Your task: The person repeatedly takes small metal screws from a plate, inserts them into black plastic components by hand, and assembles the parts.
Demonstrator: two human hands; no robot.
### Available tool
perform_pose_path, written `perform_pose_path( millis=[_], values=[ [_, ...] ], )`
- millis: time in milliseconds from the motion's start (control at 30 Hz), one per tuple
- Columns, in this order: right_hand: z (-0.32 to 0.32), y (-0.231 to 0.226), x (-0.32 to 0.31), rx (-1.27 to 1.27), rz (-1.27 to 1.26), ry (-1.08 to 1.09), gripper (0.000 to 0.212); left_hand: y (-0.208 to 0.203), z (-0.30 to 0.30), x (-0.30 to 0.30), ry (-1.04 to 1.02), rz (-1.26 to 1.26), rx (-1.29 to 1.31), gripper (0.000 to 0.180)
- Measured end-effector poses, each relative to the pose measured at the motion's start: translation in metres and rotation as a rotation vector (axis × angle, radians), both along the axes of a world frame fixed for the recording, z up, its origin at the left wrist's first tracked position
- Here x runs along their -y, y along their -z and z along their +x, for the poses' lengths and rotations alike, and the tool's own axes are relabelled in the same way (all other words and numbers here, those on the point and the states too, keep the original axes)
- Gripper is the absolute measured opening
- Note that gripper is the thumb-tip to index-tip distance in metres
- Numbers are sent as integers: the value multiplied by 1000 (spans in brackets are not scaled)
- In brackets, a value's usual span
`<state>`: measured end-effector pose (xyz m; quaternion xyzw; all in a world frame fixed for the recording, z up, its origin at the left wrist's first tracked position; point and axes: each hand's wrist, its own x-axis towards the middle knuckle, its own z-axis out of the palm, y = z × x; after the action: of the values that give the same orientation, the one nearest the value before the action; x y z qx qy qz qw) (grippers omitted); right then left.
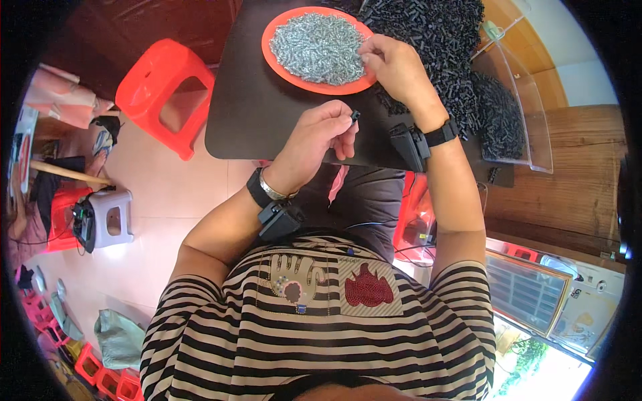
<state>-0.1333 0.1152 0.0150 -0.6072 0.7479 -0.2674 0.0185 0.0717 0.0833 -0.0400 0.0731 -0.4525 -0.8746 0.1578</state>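
Observation:
Between the thumb and fingers of my left hand [323, 130] is a small black plastic part [355, 116], held just above the table's near edge. My right hand [399, 70] is at the right side of an orange-red plate [309, 85], thumb and forefinger drawn together in a pinch over the rim. Small silver metal pieces that look like screws [317, 48] are heaped on the plate. Whatever the right fingertips hold is too small to make out. A big pile of black plastic parts [431, 33] spreads beside and beyond my right hand.
The dark table [244, 100] carries the plate and pile. At its right a clear plastic bin [540, 144] holds more black parts, near a wooden panel [568, 174]. A red stool [150, 73] stands left of the table. Further left is a grey stool [114, 217].

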Motion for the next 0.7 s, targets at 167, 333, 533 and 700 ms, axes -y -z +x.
perform_pose_path(
  millis=[167, 333, 533, 700],
  values=[
    [-2, 3, 2, 190, 57, -7, 15, -1, 1, 0, -2, -4, 17, 19],
    [-1, 8, 2, 316, 9, -21, 17, 0, 0, 0, -1, -2, 13, 20],
    [1, 9, 2, 333, -2, -68, 20, -3, 1, -1, -7, -9, 16, 20],
    [3, 7, 3, 394, 24, -28, 23, -1, 0, 0, 4, -7, 7, 20]
  ],
)
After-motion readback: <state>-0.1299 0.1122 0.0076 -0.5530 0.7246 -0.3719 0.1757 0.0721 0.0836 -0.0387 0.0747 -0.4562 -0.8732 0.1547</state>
